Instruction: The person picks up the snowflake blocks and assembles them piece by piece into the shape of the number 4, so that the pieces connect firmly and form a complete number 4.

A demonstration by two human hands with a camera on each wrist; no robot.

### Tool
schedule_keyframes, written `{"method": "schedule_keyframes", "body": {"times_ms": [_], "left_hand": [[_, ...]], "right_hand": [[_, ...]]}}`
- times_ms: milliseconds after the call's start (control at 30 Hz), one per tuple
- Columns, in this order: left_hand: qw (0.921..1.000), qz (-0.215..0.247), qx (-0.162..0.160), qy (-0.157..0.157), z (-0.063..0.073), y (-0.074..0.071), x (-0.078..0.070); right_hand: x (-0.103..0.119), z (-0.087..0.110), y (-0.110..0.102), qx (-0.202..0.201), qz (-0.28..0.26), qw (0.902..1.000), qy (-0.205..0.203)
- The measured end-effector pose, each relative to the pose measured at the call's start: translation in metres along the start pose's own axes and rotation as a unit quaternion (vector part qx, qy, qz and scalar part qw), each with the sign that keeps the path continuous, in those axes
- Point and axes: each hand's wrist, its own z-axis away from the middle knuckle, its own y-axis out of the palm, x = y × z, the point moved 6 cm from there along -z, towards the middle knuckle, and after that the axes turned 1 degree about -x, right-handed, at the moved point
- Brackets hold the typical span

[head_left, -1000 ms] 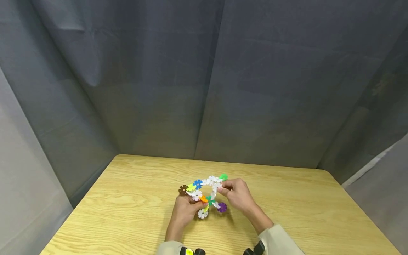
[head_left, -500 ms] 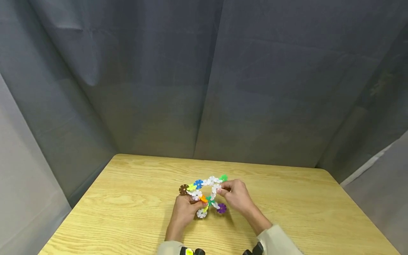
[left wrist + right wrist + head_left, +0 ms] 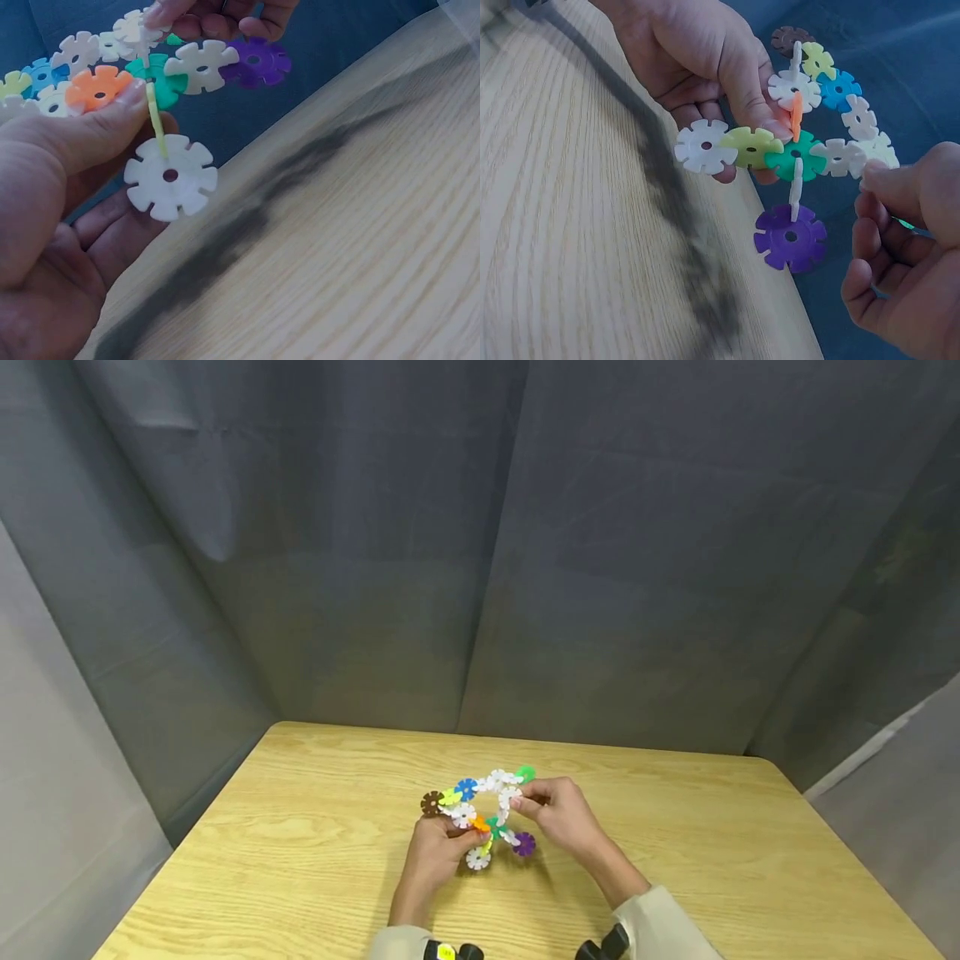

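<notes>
Both hands hold up one chain of slotted plastic snowflake discs, joined edge to edge into a loop with short arms. My left hand [image 3: 435, 860] pinches it near the orange disc [image 3: 100, 86] and the green disc [image 3: 796, 155]. A yellow disc [image 3: 750, 148] with a white disc [image 3: 171, 177] at its end sticks out below that thumb. With thumb and forefinger, my right hand [image 3: 562, 818] pinches a white disc [image 3: 509, 798] on the loop's right side. A purple disc [image 3: 524, 844] ends the lower right arm. Brown [image 3: 432, 803] and blue discs [image 3: 466, 789] lie on the left.
Beneath the hands is a wooden table [image 3: 315, 860], with their shadows on it. A grey curtain [image 3: 375, 568] hangs behind its far edge. Beige sleeves [image 3: 663, 927] and black wrist straps [image 3: 603, 943] show at the bottom.
Both hands keep their pinch on the joined discs. The disc chain shifts and tilts very slightly; nothing is let go.
</notes>
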Motion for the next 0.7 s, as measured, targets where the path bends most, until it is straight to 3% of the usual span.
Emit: {"method": "schedule_keyframes", "body": {"times_ms": [233,500,700], "left_hand": [[0.9993,0.035,-0.004,-0.013,-0.002,-0.001,0.0],[0.9984,0.055,-0.011,0.003,-0.003,-0.003,-0.004],[0.9978,0.064,-0.015,-0.006,-0.002,-0.005,-0.006]], "right_hand": [[-0.004,0.003,-0.001,0.004,-0.033,0.9993,0.017],[-0.013,0.009,0.0,0.02,-0.046,0.9984,0.028],[-0.021,0.014,0.004,0.046,-0.071,0.996,0.028]]}}
